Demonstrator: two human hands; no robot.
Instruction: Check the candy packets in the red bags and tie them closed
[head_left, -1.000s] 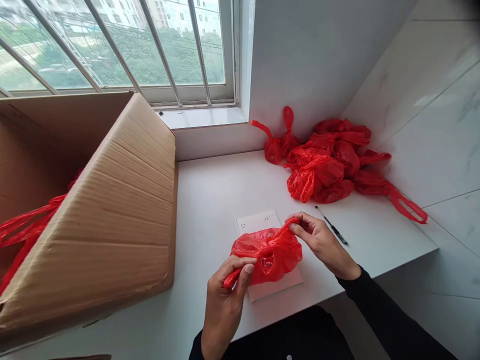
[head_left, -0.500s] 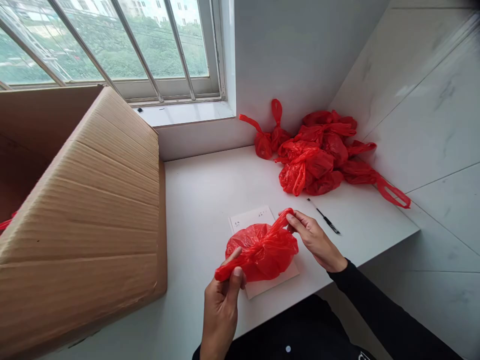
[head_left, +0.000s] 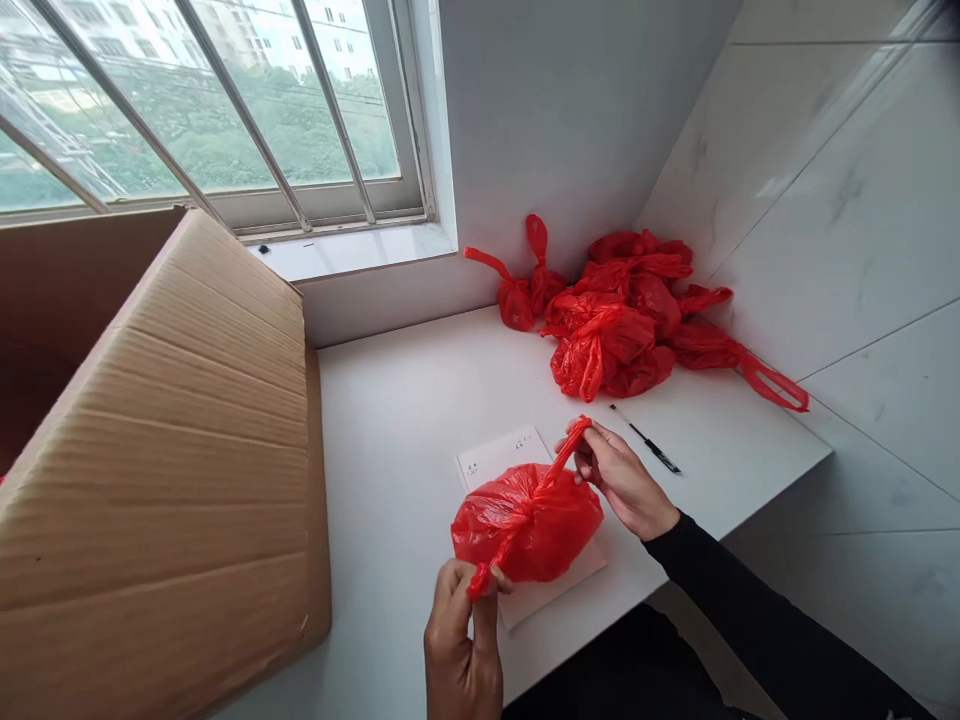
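A red plastic bag (head_left: 551, 535), rounded and knotted at its middle, is held between my two hands above a white paper pad (head_left: 502, 458). My left hand (head_left: 469, 630) is closed on one twisted handle of the bag, at its near left side. At the upper right, my right hand (head_left: 619, 470) pinches the other handle and pulls it out taut. What the bag contains is hidden by the red plastic. Small handwritten marks show on the pad's far edge, while the bag covers its middle.
Several tied red bags (head_left: 607, 330) are heaped against the wall at the back right. A black pen (head_left: 645, 440) lies right of the pad. On the left stands a large open cardboard box (head_left: 217, 470), beneath a barred window (head_left: 300, 110). The white table (head_left: 390, 420) ends at the right.
My left hand has turned over and now grips the handle in a tighter bunch. Both handles are more twisted and stretched. The view has shifted slightly.
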